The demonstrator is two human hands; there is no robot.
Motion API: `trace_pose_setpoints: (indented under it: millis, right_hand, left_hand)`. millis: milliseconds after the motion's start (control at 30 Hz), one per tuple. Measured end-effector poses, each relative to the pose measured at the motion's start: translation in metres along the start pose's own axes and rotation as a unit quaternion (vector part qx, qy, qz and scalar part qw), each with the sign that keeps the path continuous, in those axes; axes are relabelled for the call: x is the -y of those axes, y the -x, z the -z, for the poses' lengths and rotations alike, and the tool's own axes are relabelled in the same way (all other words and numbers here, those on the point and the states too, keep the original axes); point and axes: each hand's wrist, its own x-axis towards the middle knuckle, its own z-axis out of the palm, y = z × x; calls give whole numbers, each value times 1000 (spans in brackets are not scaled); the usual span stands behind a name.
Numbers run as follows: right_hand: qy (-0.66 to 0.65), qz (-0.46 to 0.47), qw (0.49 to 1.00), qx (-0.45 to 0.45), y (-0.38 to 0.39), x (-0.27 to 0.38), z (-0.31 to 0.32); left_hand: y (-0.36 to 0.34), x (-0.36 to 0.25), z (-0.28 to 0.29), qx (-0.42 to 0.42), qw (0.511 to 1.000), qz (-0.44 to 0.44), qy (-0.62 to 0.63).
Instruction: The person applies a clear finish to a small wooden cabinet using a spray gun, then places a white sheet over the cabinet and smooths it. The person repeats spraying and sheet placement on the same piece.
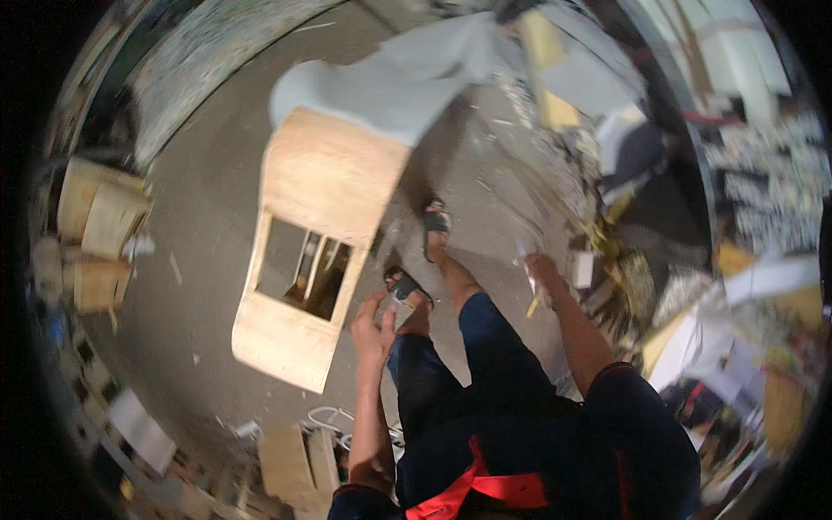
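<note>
My left hand (373,336) hangs beside the near right edge of a curved plywood frame (334,178), its fingers apart and nothing visible in them. The frame lies on the floor, with a rectangular opening that shows wooden slats inside. Over its far end lies a grey sheet, perhaps foam (338,94), spreading away to the upper right. Out to the right, my right hand (544,276) is closed around a slim tool (531,307) with a yellowish lower end. A pale tip shows above the fingers; blur hides its exact kind.
Scrap foam and sheet offcuts (693,338) pile up along the right side. Small wooden boxes (104,208) stand at the far left. Near my left elbow are plywood pieces (286,455) and a white looped cord (334,413). Small scraps dot the floor (204,286).
</note>
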Motion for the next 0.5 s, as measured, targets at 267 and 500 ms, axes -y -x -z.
trace_pose_setpoints:
  millis: [267,500]
  right_hand:
    - [37,-234,969,75,234,-56,-54]
    - [-305,-499,811,-34,287,-114,-49]
  left_hand:
    - [69,76,-39,216,971,68,-77]
    - [94,102,-76,291,943,40,-158]
